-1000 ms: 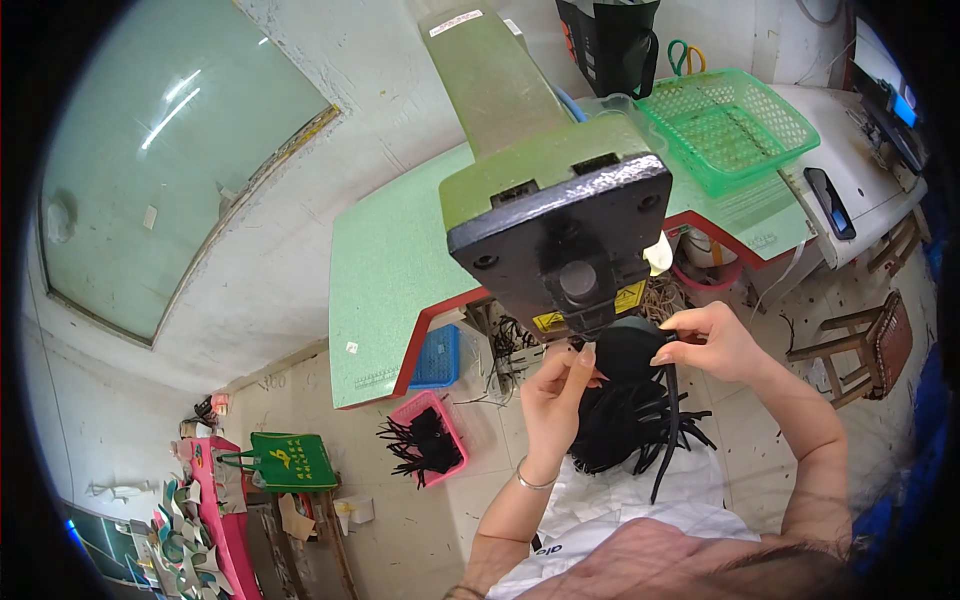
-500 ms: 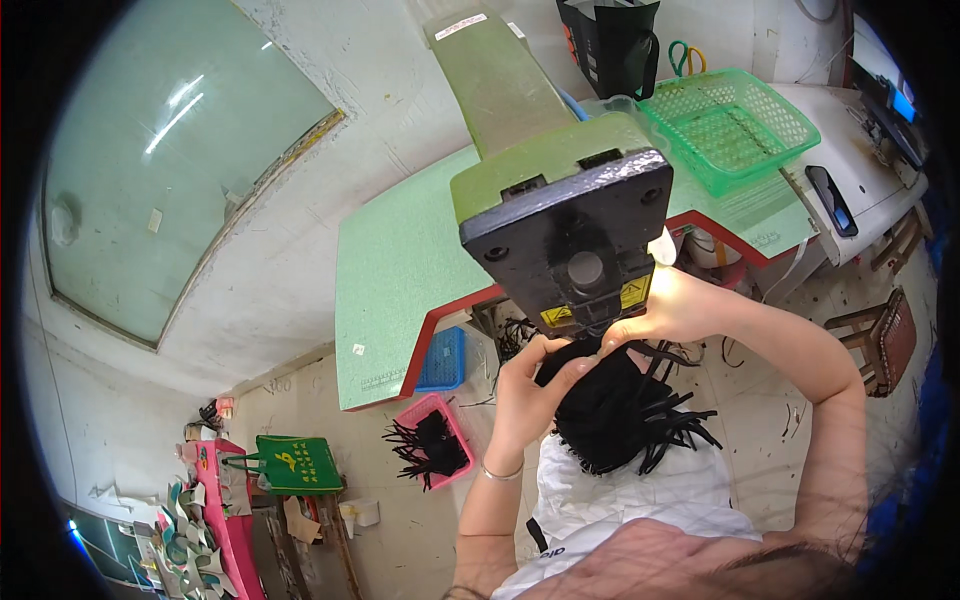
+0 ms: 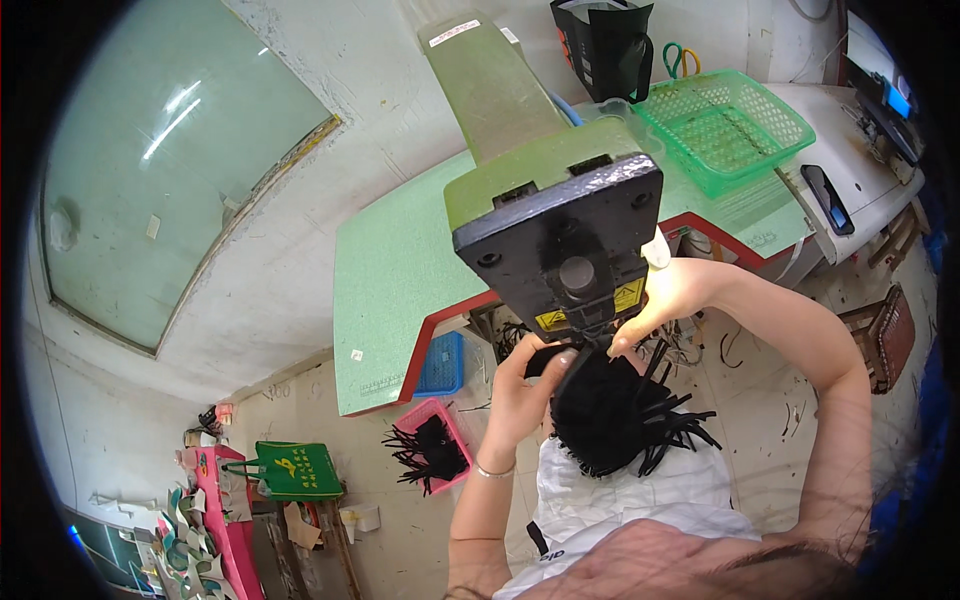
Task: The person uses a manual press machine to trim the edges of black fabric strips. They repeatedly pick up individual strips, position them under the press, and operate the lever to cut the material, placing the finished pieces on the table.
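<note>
1. The left hand (image 3: 520, 385) reaches up under the press head (image 3: 560, 245), fingers curled around a black strap piece (image 3: 568, 365) and holding its end just below the head's lower edge, so the piece sits where the head comes down.
2. The right hand (image 3: 655, 300) comes in from the other side, fingertips pinching the same piece at the head's underside. With one hand on each side, the piece is kept straight and steady.
3. The piece being worked is therefore between both hands, directly under the dark, square plate of the press head, above the lap.
4. A loose bundle (image 3: 620, 420) of black straps rests on a white bag (image 3: 620, 495) in the lap, just below the hands, close enough for picking the next piece.
5. The press head hangs on a green arm over the green bench (image 3: 400, 270), which has a red edge.
6. A green basket (image 3: 725, 125) stands on the bench behind the press, to the right; a black bag (image 3: 605, 45) and scissors (image 3: 680, 58) are beyond it.
7. A dark, flat device (image 3: 828, 198) lies on a white surface at the far right.
8. On the floor to the left, a pink tray (image 3: 430, 445) holds more black straps, and a blue crate (image 3: 440, 362) sits under the bench.
</note>
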The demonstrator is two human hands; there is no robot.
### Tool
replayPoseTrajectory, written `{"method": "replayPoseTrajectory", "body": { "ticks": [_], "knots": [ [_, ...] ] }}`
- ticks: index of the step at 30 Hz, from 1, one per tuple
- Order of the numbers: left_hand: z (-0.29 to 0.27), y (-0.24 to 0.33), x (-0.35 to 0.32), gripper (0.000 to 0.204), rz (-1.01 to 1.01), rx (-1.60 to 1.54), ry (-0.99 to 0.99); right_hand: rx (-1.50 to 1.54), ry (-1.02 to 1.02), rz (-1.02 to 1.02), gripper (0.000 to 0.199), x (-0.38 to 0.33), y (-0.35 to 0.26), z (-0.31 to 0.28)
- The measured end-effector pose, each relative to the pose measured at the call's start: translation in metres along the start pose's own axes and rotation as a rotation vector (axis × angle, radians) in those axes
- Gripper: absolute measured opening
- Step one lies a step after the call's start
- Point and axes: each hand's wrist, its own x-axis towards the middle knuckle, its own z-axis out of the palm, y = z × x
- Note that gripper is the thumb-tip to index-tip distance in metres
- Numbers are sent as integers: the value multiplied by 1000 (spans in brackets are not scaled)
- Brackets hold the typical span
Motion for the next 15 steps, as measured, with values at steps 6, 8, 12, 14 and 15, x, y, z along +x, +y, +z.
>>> {"method": "replayPoseTrajectory", "body": {
  "ticks": [6,8,12,14,15],
  "knots": [
    [-14,14,4,26,58,167,-209,-154,117,-22,35,-1,-2,6],
    [-12,2,2,24,2,92,-143,-122,126,-14,35,-3,-12,10],
    [-2,-5,-8,16,-17,-115,-32,-66,243,-3,32,-16,8,6],
    [2,-19,-16,13,-41,-255,39,138,301,-13,32,-22,33,13],
    [5,-26,-20,12,-53,-326,71,312,249,-21,32,-25,54,18]
  ]
}}
